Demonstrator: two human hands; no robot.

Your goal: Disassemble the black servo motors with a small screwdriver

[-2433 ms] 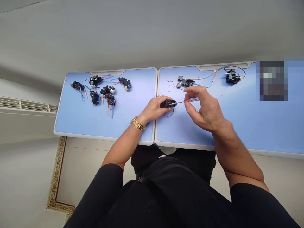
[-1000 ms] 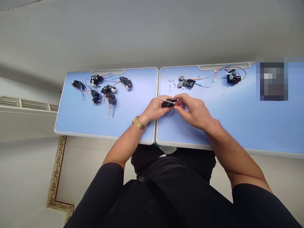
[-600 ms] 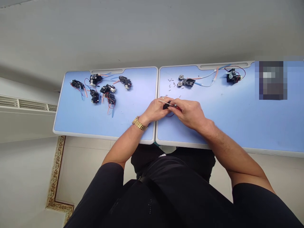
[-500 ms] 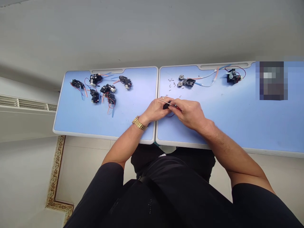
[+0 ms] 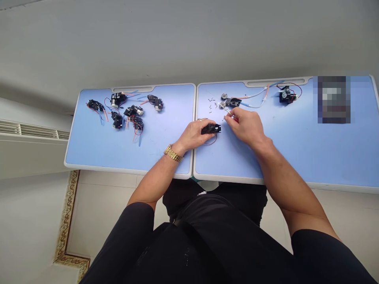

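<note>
In the head view my left hand (image 5: 194, 135) grips a black motor assembly (image 5: 211, 129) on the right-hand table, close to the seam. A thin dark wire loops out below it. My right hand (image 5: 246, 125) is closed around a screwdriver (image 5: 227, 112), whose red handle is mostly hidden in the palm. Its thin metal shaft points up and left, near a black part with two round metal pieces (image 5: 231, 102). Small loose screws (image 5: 211, 106) are scattered to the left of that part. A tiny screw (image 5: 223, 119) lies by my right fingertips.
On the left-hand table (image 5: 97, 154) lie several black motor assemblies (image 5: 134, 110) with blue and orange tubes. Another assembly (image 5: 287, 95) with red wires sits at the back right, beside a pixelated dark object (image 5: 334, 99). A seam (image 5: 194, 157) parts the two tables.
My right hand has moved up and right, away from the black assembly, with the screwdriver. Its shaft now reaches toward the loose screws' side. My left hand stays on the assembly, now more exposed.
</note>
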